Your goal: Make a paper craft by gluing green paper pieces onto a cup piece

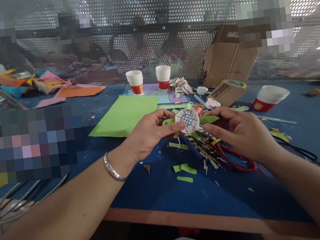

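A small paper turtle (187, 121) is held up over the table; its round white disc carries a blue grid and small specks, with green paper parts around the rim. My left hand (156, 127) pinches it, thumb on the disc's face and fingers behind. Close by on the other side, my right hand (237, 128) has its thumb and fingers closed about a pointed green paper piece (209, 119). Whether that piece is joined to the disc I cannot tell. Below the hands lie red-handled scissors (241, 168), partly hidden, among green paper scraps (185, 168).
A green paper sheet (126, 114) lies on the blue table (157, 190). Stacked paper cups (135, 82) stand behind, with another stack (271, 97) tilted at right. Decorated white discs (185, 88) sit near a cardboard box (228, 92). A perforated metal screen (164, 14) rises at the back.
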`<state>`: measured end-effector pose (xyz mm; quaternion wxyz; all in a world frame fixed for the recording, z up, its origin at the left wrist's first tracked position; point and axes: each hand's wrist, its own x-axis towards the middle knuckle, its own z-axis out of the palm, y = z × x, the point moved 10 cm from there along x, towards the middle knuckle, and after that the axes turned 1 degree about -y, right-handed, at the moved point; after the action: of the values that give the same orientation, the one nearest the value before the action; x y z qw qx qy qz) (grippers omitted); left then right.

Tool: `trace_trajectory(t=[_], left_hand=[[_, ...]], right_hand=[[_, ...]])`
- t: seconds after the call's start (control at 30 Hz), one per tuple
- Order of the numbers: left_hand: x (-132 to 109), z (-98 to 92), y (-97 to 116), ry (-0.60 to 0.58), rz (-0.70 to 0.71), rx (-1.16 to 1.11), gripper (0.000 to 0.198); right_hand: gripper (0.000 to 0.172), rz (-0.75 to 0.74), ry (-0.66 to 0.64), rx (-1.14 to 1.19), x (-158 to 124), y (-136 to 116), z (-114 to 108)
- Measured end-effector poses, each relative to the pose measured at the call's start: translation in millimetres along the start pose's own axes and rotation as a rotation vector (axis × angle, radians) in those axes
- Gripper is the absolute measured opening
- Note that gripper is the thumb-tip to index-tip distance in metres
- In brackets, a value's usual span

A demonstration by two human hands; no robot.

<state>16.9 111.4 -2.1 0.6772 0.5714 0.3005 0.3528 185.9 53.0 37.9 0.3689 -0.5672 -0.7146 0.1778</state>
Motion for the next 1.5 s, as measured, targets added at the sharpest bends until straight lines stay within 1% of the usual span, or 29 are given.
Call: trace_trajectory(t=[0.07, 0.13, 0.2, 0.3, 0.47, 0.53, 0.6, 0.67, 0.7, 0.73, 0.8, 0.9, 0.97, 1.03, 1.1, 1.2, 1.33, 1.43, 1.5], left_hand=[[0, 1.3, -3, 0.008, -0.025, -0.016, 0.035], [-1, 4.0, -4, 0.008, -0.032, -0.017, 0.036], [-2, 8.1, -5, -0.002, -0.023, -0.013, 0.036], [-3, 14.0, -7, -0.018, -0.012, -0.007, 0.037], [-6, 17.3, -9, -0.039, -0.005, 0.005, 0.037], [-6, 13.4, -7, -0.027, -0.014, 0.043, 0.035], [-6, 1.9, 1, 0.052, 0.005, 0.09, 0.038], [-7, -11.4, 13, 0.154, 0.059, 0.114, 0.041], [-7, -15.1, 18, 0.179, 0.084, 0.12, 0.042], [-7, -15.5, 21, 0.176, 0.096, 0.127, 0.043], [-6, -9.1, 22, 0.106, 0.084, 0.144, 0.045], [-6, 7.0, 15, -0.046, 0.025, 0.152, 0.052], [-7, 14.7, 9, -0.118, -0.008, 0.14, 0.055], [-7, 19.0, 6, -0.16, -0.017, 0.141, 0.056], [-6, 19.3, 5, -0.169, -0.008, 0.147, 0.054], [-4, 13.3, 3, -0.123, -0.008, 0.132, 0.054], [-1, -1.7, 3, 0.035, 0.004, 0.054, 0.059], [-1, -10.8, 5, 0.151, 0.04, -0.012, 0.06], [-1, -17.4, 6, 0.227, 0.059, -0.028, 0.057]], right_hand=[[0.035, -0.055, 0.068, -0.054, -1, -6, -4], [0.038, -0.168, 0.14, -0.171, -4, -21, -8], [0.041, -0.297, 0.178, -0.281, -8, -37, -7], [0.044, -0.401, 0.173, -0.362, -13, -52, 0], [0.043, -0.44, 0.152, -0.395, -15, -56, 5], [0.043, -0.467, 0.167, -0.397, -17, -58, 3], [0.044, -0.486, 0.173, -0.394, -19, -60, 1], [0.045, -0.497, 0.161, -0.392, -20, -61, 0], [0.046, -0.502, 0.146, -0.394, -20, -61, 0], [0.047, -0.511, 0.127, -0.395, -21, -62, 2], [0.048, -0.535, 0.081, -0.396, -22, -64, 6], [0.046, -0.573, 0.023, -0.4, -25, -66, 13], [0.045, -0.595, -0.005, -0.406, -26, -68, 18], [0.045, -0.606, -0.027, -0.409, -27, -69, 22], [0.046, -0.601, -0.033, -0.41, -26, -68, 24], [0.05, -0.573, 0.003, -0.419, -25, -68, 19], [0.055, -0.506, 0.146, -0.424, -23, -67, 3], [0.048, -0.425, 0.233, -0.38, -20, -59, -8], [0.042, -0.358, 0.235, -0.358, -15, -50, -10]])
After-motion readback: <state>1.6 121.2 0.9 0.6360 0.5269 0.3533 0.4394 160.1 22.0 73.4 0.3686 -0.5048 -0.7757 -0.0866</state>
